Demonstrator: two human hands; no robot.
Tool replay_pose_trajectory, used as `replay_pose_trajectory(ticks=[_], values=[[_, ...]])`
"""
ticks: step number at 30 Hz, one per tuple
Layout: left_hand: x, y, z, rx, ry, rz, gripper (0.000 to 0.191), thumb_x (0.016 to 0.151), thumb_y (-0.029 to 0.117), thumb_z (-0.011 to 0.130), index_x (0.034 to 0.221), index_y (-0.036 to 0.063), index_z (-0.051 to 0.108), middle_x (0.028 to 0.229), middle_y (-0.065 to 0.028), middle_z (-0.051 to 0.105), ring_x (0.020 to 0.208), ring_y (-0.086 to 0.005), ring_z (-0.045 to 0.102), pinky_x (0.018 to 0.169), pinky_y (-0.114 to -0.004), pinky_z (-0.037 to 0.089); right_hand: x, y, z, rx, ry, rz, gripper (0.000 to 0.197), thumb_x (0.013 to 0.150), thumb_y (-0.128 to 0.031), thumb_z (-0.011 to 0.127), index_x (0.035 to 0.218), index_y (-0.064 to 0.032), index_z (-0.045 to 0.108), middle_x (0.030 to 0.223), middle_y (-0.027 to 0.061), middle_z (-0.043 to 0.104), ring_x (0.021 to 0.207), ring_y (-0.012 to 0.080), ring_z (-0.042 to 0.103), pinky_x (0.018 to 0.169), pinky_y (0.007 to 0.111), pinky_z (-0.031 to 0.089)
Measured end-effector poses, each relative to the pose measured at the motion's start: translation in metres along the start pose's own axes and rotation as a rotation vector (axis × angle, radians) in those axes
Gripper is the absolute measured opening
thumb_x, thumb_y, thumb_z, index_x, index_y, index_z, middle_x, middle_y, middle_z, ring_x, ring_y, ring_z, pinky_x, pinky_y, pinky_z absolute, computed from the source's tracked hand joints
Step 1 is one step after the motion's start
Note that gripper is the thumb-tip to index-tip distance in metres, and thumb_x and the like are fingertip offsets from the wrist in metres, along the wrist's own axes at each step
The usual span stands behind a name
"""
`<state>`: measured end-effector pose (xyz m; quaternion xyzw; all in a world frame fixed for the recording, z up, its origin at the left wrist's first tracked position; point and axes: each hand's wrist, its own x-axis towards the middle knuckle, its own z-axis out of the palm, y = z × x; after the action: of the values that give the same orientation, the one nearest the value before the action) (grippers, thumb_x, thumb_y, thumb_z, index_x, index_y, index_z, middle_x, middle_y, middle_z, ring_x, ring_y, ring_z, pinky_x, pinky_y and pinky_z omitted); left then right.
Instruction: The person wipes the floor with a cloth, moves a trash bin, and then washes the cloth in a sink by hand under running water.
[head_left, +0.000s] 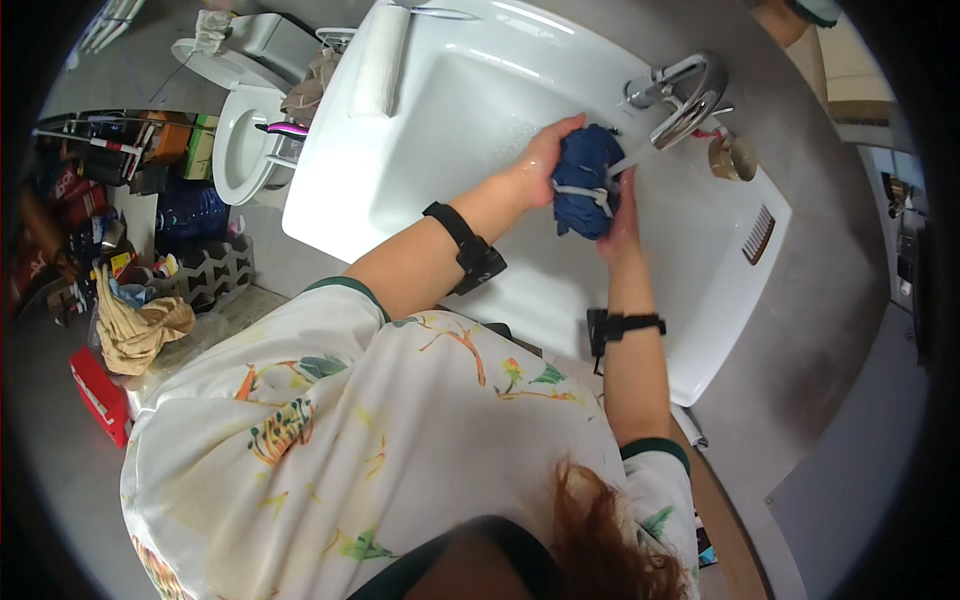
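Observation:
Between both hands I hold a dark blue bundle of crumpled fabric (581, 214), with a pale band across its middle. My left hand (541, 169) grips its left side; my right hand (621, 225) supports it from the right, its fingers partly hidden behind the fabric. A chrome faucet (686, 101) runs a stream of water (628, 159) onto the bundle's right edge. Both hands look wet. Below them is a white ceramic sink (420, 187), and small bubbles show in its basin near my left hand.
A white paper roll (381, 64) lies on the sink's left ledge. Right of the faucet sit a roll of brown tape (733, 159) and a brown comb (758, 235). A toilet (247, 142) stands to the left, near a grey plastic crate (217, 270) and cluttered items.

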<state>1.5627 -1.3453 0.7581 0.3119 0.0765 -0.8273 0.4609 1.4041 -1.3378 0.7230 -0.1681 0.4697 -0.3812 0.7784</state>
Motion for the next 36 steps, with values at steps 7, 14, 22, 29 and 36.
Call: replay_pose_trajectory(ticks=[7,14,22,29,36], values=[[-0.008,0.01,-0.017,0.09,0.058,0.012,0.029,0.087,0.026,0.05,0.101,0.0016,0.055,0.096,-0.0164,0.062,0.085,-0.0311,0.061,0.082,-0.047,0.048,-0.036,-0.007,-0.001,-0.592,-0.073,-0.076,0.077,0.081,-0.021,0.065,0.141,-0.0129,0.017,0.125,0.0092,0.045,0.111,0.0242,0.049,0.088,0.039,0.044],[-0.011,0.01,-0.016,-0.113,0.028,0.034,0.03,0.089,0.025,0.048,0.104,-0.0005,0.054,0.1,-0.0166,0.061,0.089,-0.031,0.06,0.083,-0.042,0.049,-0.052,-0.012,0.036,-1.39,-0.166,-0.711,0.071,0.07,-0.016,0.071,0.131,-0.0089,0.035,0.115,0.0126,0.049,0.105,0.0273,0.051,0.085,0.036,0.045],[-0.014,0.035,-0.039,0.506,0.422,0.305,0.032,0.08,0.028,0.055,0.105,0.0087,0.049,0.097,-0.0057,0.052,0.078,-0.0188,0.052,0.065,-0.032,0.048,-0.045,-0.041,0.012,0.016,0.067,-0.417,0.024,0.073,-0.015,0.051,0.094,-0.0072,0.059,0.091,0.0093,0.061,0.089,0.0256,0.058,0.083,0.039,0.047],[0.009,-0.009,-0.073,0.548,0.469,0.298,0.061,0.074,0.035,0.058,0.128,0.012,0.04,0.123,-0.011,0.046,0.122,-0.0264,0.034,0.102,-0.048,0.02,-0.066,-0.033,0.058,0.323,-0.166,-0.223,0.021,0.079,-0.023,0.046,0.085,-0.0086,0.06,0.096,0.0055,0.061,0.093,0.023,0.057,0.087,0.044,0.043],[-0.006,-0.016,-0.051,-0.27,-0.31,-0.052,0.064,0.079,0.06,0.052,0.12,0.0111,0.051,0.122,-0.012,0.053,0.112,-0.031,0.05,0.095,-0.054,0.037,-0.064,-0.03,0.048,0.098,0.012,-0.497,0.031,0.077,-0.02,0.046,0.105,-0.0079,0.055,0.105,0.0112,0.057,0.097,0.0262,0.055,0.091,0.045,0.04]])
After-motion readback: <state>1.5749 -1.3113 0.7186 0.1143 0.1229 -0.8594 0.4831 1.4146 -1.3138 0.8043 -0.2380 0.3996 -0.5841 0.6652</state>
